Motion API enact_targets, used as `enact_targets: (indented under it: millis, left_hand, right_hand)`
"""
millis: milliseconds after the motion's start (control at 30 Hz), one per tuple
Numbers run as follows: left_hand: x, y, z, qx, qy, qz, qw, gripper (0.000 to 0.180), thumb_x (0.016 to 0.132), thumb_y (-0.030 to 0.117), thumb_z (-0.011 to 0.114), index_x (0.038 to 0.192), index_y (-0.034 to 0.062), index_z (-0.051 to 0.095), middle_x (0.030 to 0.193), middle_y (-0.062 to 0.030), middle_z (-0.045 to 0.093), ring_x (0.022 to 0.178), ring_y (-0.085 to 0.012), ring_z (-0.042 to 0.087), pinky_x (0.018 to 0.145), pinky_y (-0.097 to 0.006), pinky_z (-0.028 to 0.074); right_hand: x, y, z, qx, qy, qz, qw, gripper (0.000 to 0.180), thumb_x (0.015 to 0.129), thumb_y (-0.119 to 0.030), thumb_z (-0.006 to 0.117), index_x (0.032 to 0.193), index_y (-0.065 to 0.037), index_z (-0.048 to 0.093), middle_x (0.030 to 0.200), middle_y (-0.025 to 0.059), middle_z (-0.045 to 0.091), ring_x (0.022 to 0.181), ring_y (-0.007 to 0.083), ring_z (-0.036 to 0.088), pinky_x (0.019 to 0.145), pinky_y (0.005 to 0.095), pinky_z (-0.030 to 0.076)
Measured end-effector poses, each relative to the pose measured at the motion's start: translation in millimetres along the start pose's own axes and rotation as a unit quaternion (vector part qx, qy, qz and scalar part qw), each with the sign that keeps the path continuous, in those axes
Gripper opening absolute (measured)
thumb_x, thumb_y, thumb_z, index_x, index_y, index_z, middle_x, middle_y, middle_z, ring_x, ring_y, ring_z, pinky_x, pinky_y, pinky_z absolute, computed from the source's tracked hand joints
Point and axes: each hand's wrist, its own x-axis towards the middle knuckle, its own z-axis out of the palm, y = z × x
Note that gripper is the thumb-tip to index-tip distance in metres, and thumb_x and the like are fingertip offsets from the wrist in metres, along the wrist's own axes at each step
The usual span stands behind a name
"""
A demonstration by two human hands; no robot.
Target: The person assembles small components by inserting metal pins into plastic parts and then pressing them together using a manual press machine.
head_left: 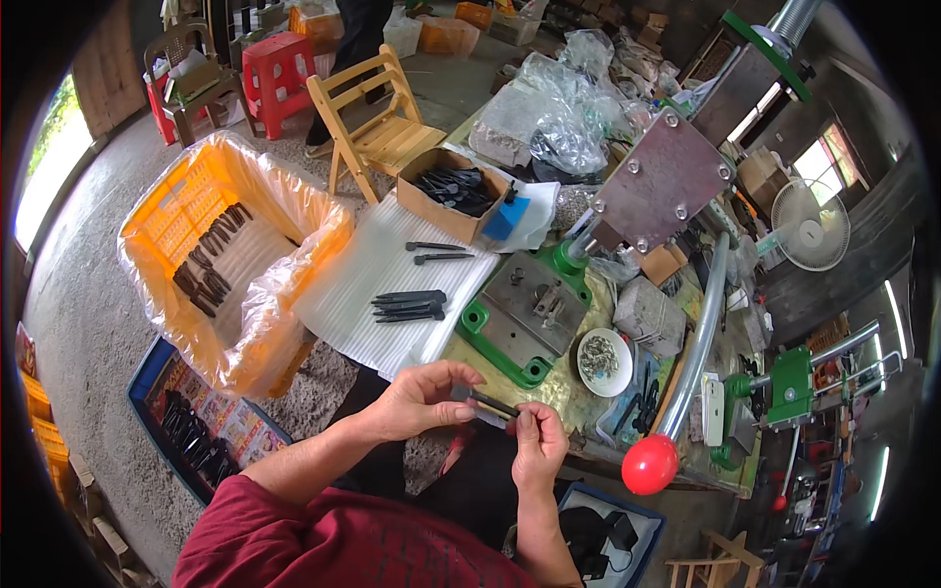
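A slim dark rod-shaped part (493,403) with a wider end is held in front of my body, nearly level. My left hand (421,400) pinches its wider end between thumb and fingers. My right hand (539,443) grips the other end, thumb on top. Beyond them, a small stack of similar black parts (410,306) lies on a white foam sheet (343,304), with two more loose parts (439,253) farther back. An open cardboard box (474,231) full of such parts stands at the sheet's far end.
Right of the sheet stands a green-based hand press (529,304) with a red lever knob (650,465). Beside it sits a white bowl (604,362) of small metal pieces. To the left are a plastic-lined orange crate (167,235) and a blue tray (143,384), both holding black parts.
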Motion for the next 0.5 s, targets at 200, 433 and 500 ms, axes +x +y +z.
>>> enact_targets:
  millis: [200,433,500]
  left_hand:
    - [17.8,0.7,20.1,-0.085,0.045,0.024,0.995,0.031,0.078,0.006,0.056,0.107,-0.0003,0.047,0.081,-0.0053,0.056,0.073,-0.0105,0.054,0.065,-0.023,0.046]
    - [28.0,-21.6,30.4,-0.020,0.024,0.004,1.000,0.019,0.078,0.005,0.056,0.096,-0.0002,0.055,0.079,-0.0042,0.057,0.070,-0.0085,0.053,0.063,-0.022,0.045]
    - [31.0,-24.5,33.5,0.020,0.037,0.054,0.998,0.015,0.077,0.005,0.057,0.092,0.0005,0.057,0.077,-0.0028,0.057,0.069,-0.0078,0.052,0.063,-0.022,0.045]
  right_hand:
    - [9.4,5.2,4.8,0.136,0.004,0.027,0.990,0.016,0.083,-0.014,0.050,0.088,0.001,0.049,0.067,0.0043,0.050,0.059,0.0105,0.047,0.056,0.0209,0.038]
    - [11.9,10.0,2.5,0.230,-0.004,0.083,0.970,0.014,0.084,-0.015,0.049,0.085,-0.001,0.050,0.063,0.0034,0.049,0.057,0.0113,0.047,0.055,0.0240,0.039]
    - [13.6,14.3,-1.5,0.239,-0.018,0.120,0.963,0.014,0.084,-0.015,0.049,0.084,-0.001,0.050,0.063,0.0026,0.049,0.057,0.0109,0.046,0.054,0.0236,0.038]
